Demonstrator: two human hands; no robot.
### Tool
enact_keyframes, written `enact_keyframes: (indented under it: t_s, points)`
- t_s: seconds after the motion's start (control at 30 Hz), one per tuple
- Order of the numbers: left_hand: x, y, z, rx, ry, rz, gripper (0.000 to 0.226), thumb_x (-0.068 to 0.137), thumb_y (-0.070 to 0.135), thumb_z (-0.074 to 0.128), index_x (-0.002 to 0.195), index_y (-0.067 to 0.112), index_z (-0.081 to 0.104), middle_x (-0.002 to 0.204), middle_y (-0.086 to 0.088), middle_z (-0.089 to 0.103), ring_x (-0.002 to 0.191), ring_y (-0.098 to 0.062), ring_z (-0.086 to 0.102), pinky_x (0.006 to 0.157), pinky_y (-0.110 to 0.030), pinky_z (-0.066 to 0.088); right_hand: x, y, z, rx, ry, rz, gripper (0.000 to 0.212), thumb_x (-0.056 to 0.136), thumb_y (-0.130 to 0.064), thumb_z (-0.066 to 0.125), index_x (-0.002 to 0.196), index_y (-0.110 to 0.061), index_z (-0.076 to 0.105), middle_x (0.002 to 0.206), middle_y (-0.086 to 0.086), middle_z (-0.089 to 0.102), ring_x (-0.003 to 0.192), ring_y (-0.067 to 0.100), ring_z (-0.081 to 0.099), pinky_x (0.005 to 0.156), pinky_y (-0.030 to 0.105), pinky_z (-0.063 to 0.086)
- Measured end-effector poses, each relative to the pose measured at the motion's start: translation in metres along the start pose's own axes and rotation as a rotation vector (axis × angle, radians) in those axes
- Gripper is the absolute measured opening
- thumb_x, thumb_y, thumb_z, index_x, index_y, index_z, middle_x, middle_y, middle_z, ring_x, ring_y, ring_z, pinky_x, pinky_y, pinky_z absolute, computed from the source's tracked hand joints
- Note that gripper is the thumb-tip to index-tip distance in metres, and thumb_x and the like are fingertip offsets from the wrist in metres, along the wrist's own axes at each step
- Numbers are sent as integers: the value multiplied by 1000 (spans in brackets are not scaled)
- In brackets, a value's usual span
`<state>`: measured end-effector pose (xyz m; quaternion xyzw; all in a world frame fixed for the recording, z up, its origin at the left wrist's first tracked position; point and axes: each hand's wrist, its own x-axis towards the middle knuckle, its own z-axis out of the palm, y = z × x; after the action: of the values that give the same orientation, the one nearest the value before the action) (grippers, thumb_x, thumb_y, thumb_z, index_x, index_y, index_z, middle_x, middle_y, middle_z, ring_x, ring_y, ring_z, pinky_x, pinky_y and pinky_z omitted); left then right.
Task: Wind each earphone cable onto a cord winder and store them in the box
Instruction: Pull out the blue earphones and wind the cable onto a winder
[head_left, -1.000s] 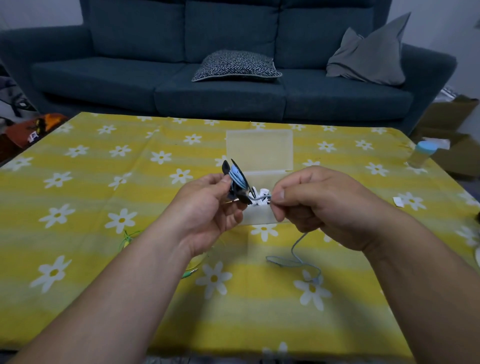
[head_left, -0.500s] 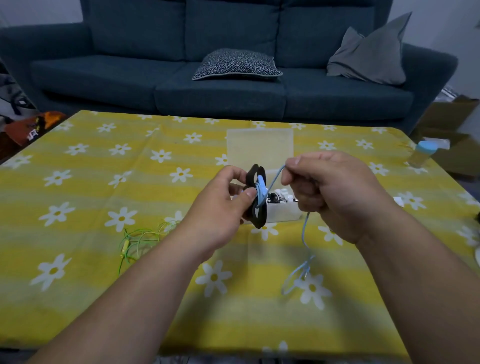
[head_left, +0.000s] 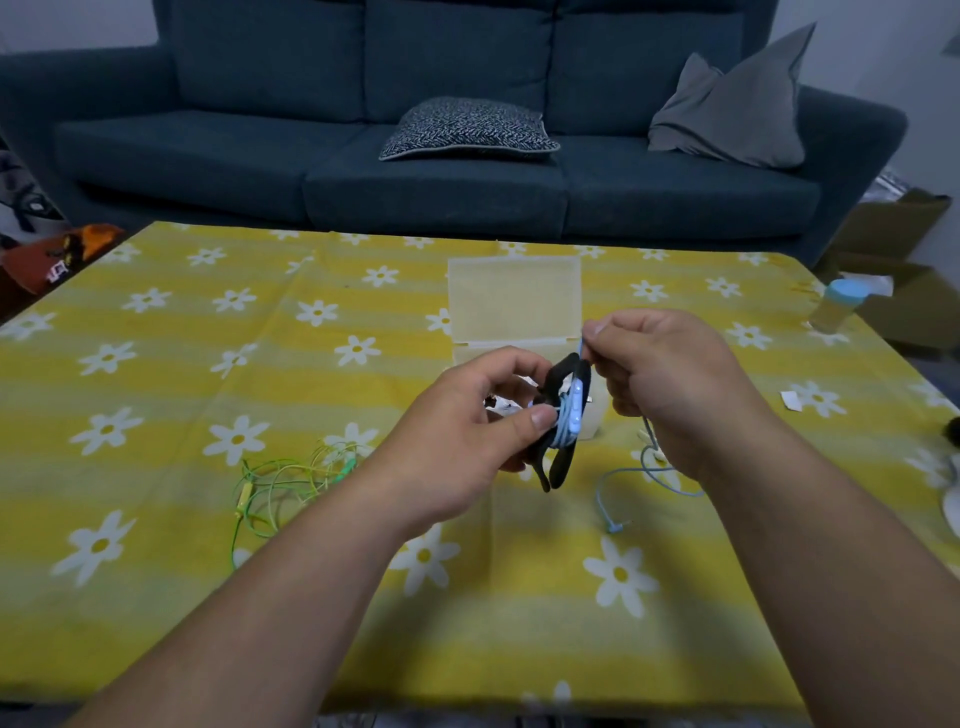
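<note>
Shifted toward the right hand (head_left: 670, 395), which is pinching the blue cable (head_left: 562, 435), the cord winder (head_left: 562, 374) is sitting gripped in the left hand (head_left: 462, 441); slack is threatening to spill the loops.

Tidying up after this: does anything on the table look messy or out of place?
The green earphone cable lies in a loose tangle on the tablecloth, unwound. A small white scrap lies near the right edge. Nothing looks damaged.
</note>
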<state>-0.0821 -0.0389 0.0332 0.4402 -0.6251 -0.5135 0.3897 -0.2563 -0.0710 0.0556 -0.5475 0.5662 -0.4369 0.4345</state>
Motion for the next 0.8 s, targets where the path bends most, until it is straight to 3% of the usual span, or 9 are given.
enact_keyframes:
  t_s: [0.13,0.27,0.4,0.53,0.8]
  points:
    - [-1,3,0,-81,-11,23,19,95,6,60,108,18,66,107,-20,58,70,-19,61,69,-31,56,2,6,3,-75,-7,30,29,93,-23,61,70,-8,70,49,-10,39,49,12,29,52,30,24]
    - [1,1,-4,-184,95,47,19,96,7,59,110,18,65,99,-17,61,74,-25,65,76,-43,58,-3,11,10,-161,-178,141,28,95,-23,58,71,-12,69,51,-6,39,49,15,25,48,28,20]
    - [6,-1,-8,-340,219,16,16,97,9,56,111,15,61,95,-13,62,76,-28,63,64,-29,56,-8,13,15,-170,-330,161,36,102,-26,47,75,-11,66,50,-6,37,46,13,26,47,27,20]
    - [8,0,-14,-492,275,-23,14,99,14,53,113,14,58,88,-9,66,70,-20,61,61,-26,53,-13,15,21,-228,-427,150,39,104,-28,46,73,-14,65,51,-8,39,50,14,27,50,30,20]
    - [9,-5,-17,-363,336,-75,8,100,13,53,104,18,58,80,-6,70,64,-16,60,60,-26,50,-18,5,18,-144,-500,115,38,105,-22,43,72,-13,60,52,-6,36,51,13,24,51,29,18]
